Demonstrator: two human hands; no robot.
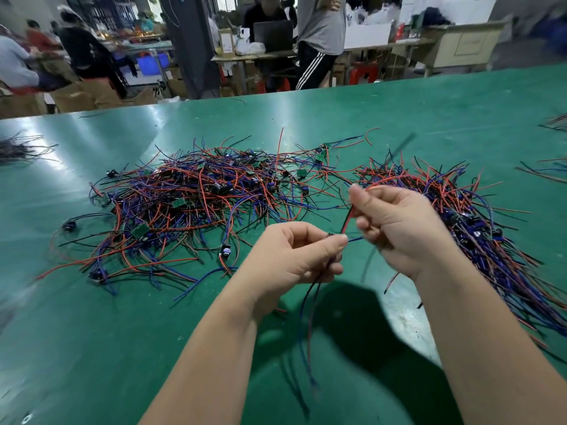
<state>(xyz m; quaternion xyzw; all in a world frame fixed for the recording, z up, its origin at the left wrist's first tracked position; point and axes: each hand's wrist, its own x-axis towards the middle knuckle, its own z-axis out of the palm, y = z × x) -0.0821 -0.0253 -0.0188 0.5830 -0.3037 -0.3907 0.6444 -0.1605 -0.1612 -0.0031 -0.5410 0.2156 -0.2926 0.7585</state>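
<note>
My left hand (294,256) pinches a thin bundle of blue, black and red wires (310,302) that hangs down from it above the green table (92,332). My right hand (399,228) grips a red and black wire (346,222) just above and to the right of the left hand; a red wire loops over its knuckles. The two hands are close together over the table's near middle. Whether both hold the same wire set I cannot tell.
A large tangle of red, blue and black wires with small green circuit boards (196,204) covers the table centre. A second heap (478,228) lies to the right, under my right forearm. Smaller wire bundles sit at far left (18,148) and far right (555,124). People and benches stand beyond the table.
</note>
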